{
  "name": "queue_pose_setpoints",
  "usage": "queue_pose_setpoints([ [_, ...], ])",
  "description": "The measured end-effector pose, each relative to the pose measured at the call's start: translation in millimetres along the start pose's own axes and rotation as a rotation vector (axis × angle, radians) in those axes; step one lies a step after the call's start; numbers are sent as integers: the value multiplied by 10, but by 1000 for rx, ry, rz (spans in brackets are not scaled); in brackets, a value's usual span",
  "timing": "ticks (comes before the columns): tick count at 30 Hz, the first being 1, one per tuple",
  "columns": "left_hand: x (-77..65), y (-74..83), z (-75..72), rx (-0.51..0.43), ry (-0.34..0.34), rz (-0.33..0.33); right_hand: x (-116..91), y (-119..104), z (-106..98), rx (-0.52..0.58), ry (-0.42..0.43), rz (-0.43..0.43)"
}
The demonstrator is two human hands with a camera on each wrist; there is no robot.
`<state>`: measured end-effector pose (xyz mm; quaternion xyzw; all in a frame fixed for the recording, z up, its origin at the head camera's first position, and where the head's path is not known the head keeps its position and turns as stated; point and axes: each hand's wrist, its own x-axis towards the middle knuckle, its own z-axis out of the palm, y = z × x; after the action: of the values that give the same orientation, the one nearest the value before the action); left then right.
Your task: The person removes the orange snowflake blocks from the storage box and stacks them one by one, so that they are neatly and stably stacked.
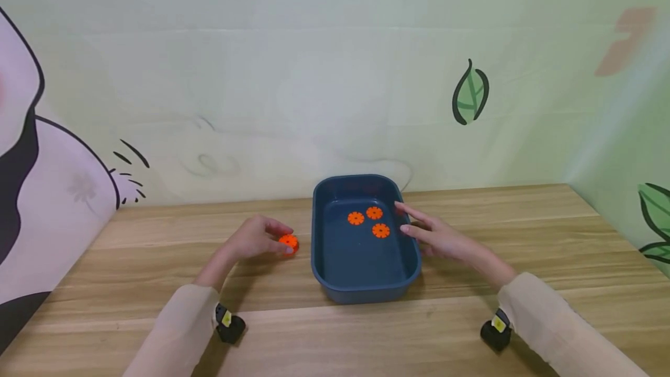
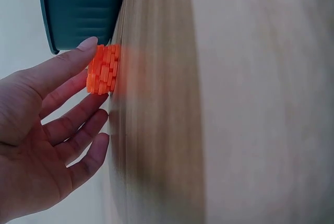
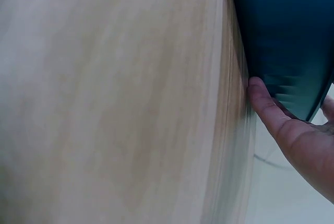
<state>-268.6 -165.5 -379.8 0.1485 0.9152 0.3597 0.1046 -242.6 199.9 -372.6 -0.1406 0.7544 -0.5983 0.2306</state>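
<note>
My left hand [image 1: 259, 238] pinches a small stack of orange notched plastic discs [image 2: 103, 70] between thumb and fingers. The stack stands at the table surface, left of a dark blue rectangular bin [image 1: 361, 294]; the other left fingers are spread loosely. Inside the bin, three orange discs lie flat towards the back right: a left disc [image 1: 356, 218], a back disc [image 1: 374, 213] and a front disc [image 1: 381, 231]. My right hand [image 1: 442, 239] rests against the bin's right side with fairly straight fingers. Two fingertips reach over the rim, and another finger touches the outer wall.
The bin stands on a wood-grain table [image 1: 361, 342], near its back edge. Behind it hangs a pale green printed backdrop [image 1: 335, 103], which also runs along the right and left sides. A small black camera is strapped at each wrist.
</note>
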Motion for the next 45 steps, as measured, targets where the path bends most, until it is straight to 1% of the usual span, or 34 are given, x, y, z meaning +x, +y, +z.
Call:
queue_pose_setpoints([
  [4, 14, 0, 6, 0, -1, -16, -3, 1, -3, 2, 2, 5],
  [7, 14, 3, 6, 1, -3, -17, -4, 2, -3, 4, 1, 7],
  [11, -6, 29, 2, -22, 10, -26, -4, 3, -1, -1, 3, 5],
  [20, -32, 124, 3, -72, 85, 55, -13, -1, 2, -7, 0, -7],
  [24, -59, 217, 3, -101, 110, 108, -22, -7, 5, -17, -4, -17],
  [29, -78, 382, 21, -146, 128, 189, -18, -7, 6, 0, 3, -2],
  [35, -82, 608, 78, -181, 124, 226, -27, -22, 15, -1, 18, 5],
  [40, -37, 732, 152, -187, 109, 276, -35, -27, 20, -11, 12, -2],
  [45, 28, 870, 243, -186, 83, 276, -37, -24, 21, -8, 7, -3],
])
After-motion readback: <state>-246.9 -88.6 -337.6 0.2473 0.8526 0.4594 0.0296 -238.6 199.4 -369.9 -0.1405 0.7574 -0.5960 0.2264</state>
